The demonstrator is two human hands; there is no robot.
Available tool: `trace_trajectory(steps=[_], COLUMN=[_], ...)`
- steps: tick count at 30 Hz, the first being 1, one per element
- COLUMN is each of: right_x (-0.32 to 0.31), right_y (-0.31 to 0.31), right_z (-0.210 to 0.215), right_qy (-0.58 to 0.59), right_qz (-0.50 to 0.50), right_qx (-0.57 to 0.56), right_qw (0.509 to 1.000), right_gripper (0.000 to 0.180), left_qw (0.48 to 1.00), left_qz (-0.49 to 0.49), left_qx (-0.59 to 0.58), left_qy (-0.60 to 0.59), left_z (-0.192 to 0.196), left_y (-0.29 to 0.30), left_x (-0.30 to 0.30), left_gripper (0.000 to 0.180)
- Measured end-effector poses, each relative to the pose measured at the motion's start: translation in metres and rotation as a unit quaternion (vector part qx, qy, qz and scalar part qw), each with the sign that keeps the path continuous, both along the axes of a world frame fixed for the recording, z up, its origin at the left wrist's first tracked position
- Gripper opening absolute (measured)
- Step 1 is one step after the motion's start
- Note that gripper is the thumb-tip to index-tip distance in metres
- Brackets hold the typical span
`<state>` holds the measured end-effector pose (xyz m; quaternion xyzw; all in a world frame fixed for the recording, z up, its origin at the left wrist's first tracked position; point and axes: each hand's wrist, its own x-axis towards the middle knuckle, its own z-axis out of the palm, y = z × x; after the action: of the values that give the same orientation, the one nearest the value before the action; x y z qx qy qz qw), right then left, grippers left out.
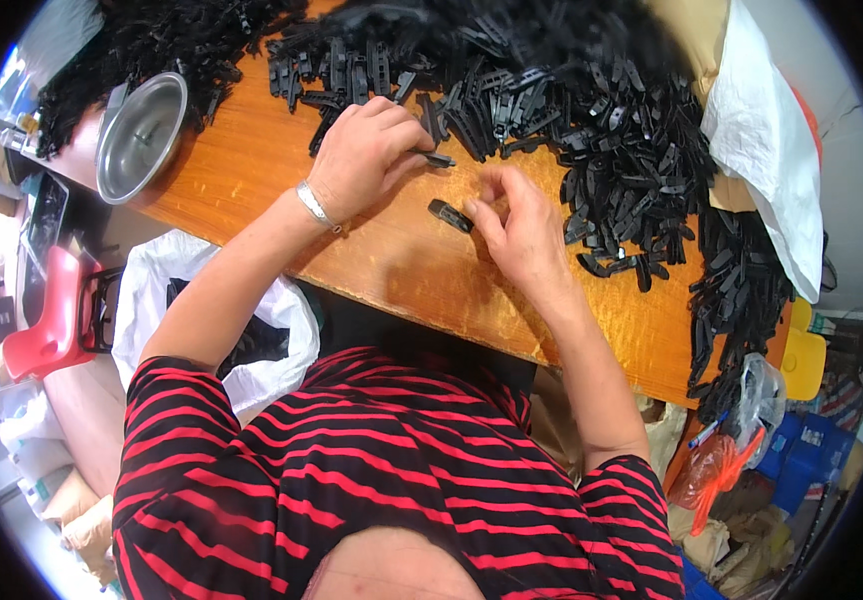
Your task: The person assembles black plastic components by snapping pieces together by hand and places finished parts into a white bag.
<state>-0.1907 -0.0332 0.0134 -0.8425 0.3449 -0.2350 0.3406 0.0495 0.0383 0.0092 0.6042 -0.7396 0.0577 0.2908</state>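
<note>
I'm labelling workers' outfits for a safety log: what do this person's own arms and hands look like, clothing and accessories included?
Neither hand is gloved. The left hand has a silvery bracelet at its wrist; the right hand has none in view. The short sleeves are black with uneven red stripes and end near the elbows.

We are seeing only one end of the slim black plastic piece (439, 160), since the left hand (366, 150) is covering the rest. Blur is softening the upper part of the heap of black plastic clips (591, 110), which the top edge is cutting off. The bare left forearm (248, 280) is hiding part of the white plastic sack (146, 290), whose dark contents (263, 342) we are finding hard to tell.
</note>
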Motion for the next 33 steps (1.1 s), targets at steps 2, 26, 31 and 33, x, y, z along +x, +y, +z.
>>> trace_trajectory(steps=[2,26,31,33], right_x=[0.007,-0.012,-0.013,-0.014], right_y=[0.002,0.004,0.001,0.002], right_z=[0.009,-0.036,-0.044,-0.041], right_qy=[-0.036,0.028,0.021,0.013], right_qz=[0.009,-0.066,-0.056,-0.053], right_qx=[-0.011,0.238,0.205,0.224], right_qw=[0.999,0.969,0.977,0.973], right_gripper=[0.021,0.019,0.022,0.021], left_qw=[0.998,0.891,0.912,0.807], left_qz=[-0.041,0.095,0.091,0.099], left_qx=[0.001,0.232,0.242,0.286], left_qy=[0.046,0.378,0.32,0.507], left_z=[0.003,-0.029,-0.028,-0.031], left_y=[0.0,0.011,0.013,0.017], left_x=[-0.009,-0.049,-0.048,-0.049], left_gripper=[0.018,0.023,0.022,0.024])
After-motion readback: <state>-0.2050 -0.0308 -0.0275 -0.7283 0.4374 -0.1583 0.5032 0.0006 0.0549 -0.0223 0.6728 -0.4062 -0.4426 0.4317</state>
